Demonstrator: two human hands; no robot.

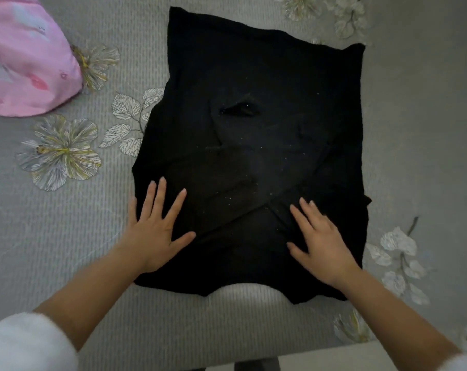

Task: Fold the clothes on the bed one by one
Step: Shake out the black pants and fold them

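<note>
Plainly, the black garment (253, 129) lay spread across the middle of the frame on the grey flowered bed (66, 250), with creases suggesting its sides were turned in toward the centre. It looked to me soft, light and limp, a cloth that would sag and slide unless carried by its edges, so I judged the two near corners, low in the frame, the best places to take hold. My left grip (153, 231) lay flat on its lower left part, fingers straight and spread, holding nothing. My right grip (320, 239) pressed flat on its lower right, likewise unclenched. A pink cloth (26, 62) sat at upper left, well apart.
</note>
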